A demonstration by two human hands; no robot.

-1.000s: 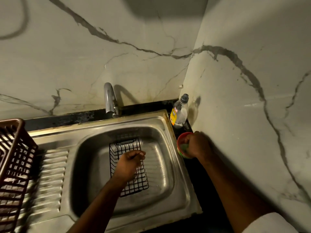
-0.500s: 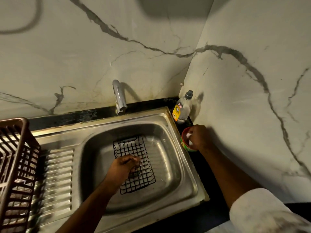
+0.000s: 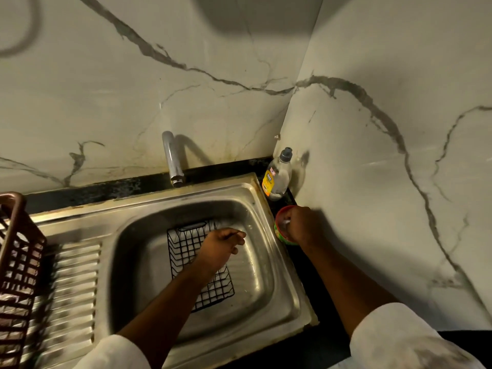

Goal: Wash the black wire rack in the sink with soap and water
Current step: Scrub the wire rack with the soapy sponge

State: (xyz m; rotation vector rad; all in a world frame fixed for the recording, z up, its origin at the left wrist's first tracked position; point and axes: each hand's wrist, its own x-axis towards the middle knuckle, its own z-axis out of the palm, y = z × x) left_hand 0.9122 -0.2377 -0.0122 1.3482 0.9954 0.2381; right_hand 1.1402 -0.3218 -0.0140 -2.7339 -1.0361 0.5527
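**Left hand lifts off the rack while the right works in the soap tub**

We see the black wire rack (image 3: 198, 265) lying flat on the floor of the sink (image 3: 269, 296), towards the middle of the basin, its long side running from the back edge to the front. Half a second ago our left hand (image 3: 219, 247) was down on the wires near the middle of the rack; now it has come up and shifted towards the rack's right rim, nearer the sink's right wall. Its fingers are loosely curled; we cannot tell for sure whether its grip has any wire in it or hangs just above the rack.

Our right hand (image 3: 299, 223) has stayed at the small red and green tub (image 3: 279, 230) on the dark bench strip by the sink's right edge, just in front of the soap bottle (image 3: 277, 177) in the back right corner. Its grip is clenched over the tub's mouth on something pale; we judge it a scrubber or a dab of soap, but it is too small to be sure.

The tap (image 3: 171, 158) at the back edge runs no water. To us this means the soaping is being prepared, and scrubbing has not begun. A brown crate (image 3: 16, 251) stands at the left edge.
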